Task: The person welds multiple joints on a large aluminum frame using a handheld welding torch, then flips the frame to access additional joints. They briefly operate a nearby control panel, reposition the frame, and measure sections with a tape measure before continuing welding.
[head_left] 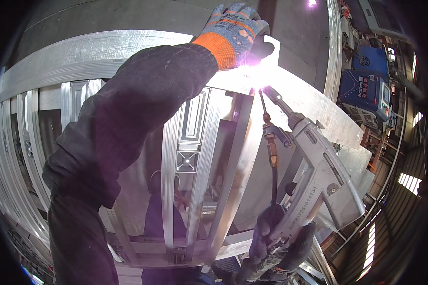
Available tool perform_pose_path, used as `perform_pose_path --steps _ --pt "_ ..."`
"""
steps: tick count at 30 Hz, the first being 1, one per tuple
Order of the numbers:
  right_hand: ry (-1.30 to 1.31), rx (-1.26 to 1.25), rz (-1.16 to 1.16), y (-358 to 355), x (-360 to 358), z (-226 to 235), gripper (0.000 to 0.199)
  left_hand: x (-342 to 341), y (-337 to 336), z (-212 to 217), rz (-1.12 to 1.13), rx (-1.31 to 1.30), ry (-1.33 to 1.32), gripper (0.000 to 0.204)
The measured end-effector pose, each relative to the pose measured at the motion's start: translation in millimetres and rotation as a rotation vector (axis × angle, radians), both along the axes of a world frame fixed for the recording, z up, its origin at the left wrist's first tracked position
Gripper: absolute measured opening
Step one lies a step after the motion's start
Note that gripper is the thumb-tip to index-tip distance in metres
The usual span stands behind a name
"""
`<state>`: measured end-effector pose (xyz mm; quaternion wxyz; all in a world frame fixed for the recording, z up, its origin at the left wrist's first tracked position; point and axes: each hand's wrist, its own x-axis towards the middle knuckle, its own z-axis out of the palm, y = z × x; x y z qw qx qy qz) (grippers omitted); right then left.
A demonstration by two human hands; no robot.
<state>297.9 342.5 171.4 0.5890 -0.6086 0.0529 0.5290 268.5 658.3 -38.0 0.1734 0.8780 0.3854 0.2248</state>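
Evidently stiff, hefty torch at a glaring corner

From my remote seat, I judge the gun-shaped torch [314,161] heavy and rigid, best held by its rear grip. My right hand [264,235], in a dark glove, is wrapped around that grip; the nozzle points up into a white glare [257,73] at a joint of the metal frame [95,47]. My left hand [238,35], in a blue-grey glove with an orange cuff, is at the frame's upper edge just beside the glare, fingers bent and close together; I cannot tell whether it pinches anything. The torch's casing looks smooth, matte and angular, perhaps slippery; its slim feed tube, with a brass-coloured fitting [272,152], seems the easiest part to bend. The frame's bars look hard, brushed or ribbed, with an embossed square panel [187,160] between two of them.
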Motion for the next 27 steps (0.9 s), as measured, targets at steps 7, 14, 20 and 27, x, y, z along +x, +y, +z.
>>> perform_pose_path --steps 7,14,20,27 --pt "0.020 -0.033 -0.085 -2.1 -7.9 -1.6 0.082 3.5 2.6 -9.3 0.021 0.026 -0.002 0.053" --pt "0.010 -0.048 -0.090 -6.8 -7.7 3.9 0.082 7.5 5.6 -19.2 0.045 0.051 0.006 0.054" --pt "0.005 -0.050 -0.101 -11.3 -7.2 8.0 0.081 13.4 8.6 -26.4 0.066 0.071 0.014 0.055" --pt "0.002 -0.046 -0.103 -15.3 -13.6 7.7 0.081 14.9 8.5 -28.9 0.082 0.081 0.018 0.056"
